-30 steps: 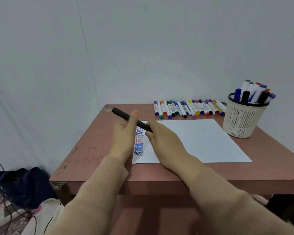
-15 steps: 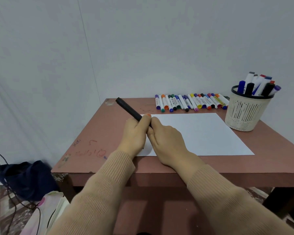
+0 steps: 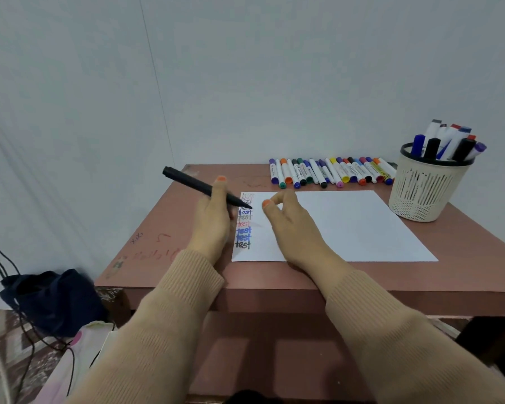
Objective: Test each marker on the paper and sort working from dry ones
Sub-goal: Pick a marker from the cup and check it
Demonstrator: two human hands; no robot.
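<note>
The brown table point(image 3: 260, 276) is carrying a white paper point(image 3: 347, 225) that is lying loose, with nothing pinning it down. A writing stroke could drag the sheet and smear the column of "test" words point(image 3: 244, 228) along its left edge.

At the right rear, the white basket point(image 3: 426, 193) is standing just off the paper's corner and holding upright markers. A row of markers point(image 3: 330, 172) is lying behind the sheet. With two groups so close together, a tested pen is likely to end up in the wrong one if the verdict is rushed.

The left hand point(image 3: 210, 225) is gripping the black marker point(image 3: 193, 182), slanted with its tip hanging just above the upper words. A careless dab there could overwrite an older mark and hide a faint, dry result.

The right hand point(image 3: 292, 225) is hovering over the paper with thumb and fingers curled together. Whether it is pinching a cap cannot be told; a small cap could easily roll off the table.
</note>
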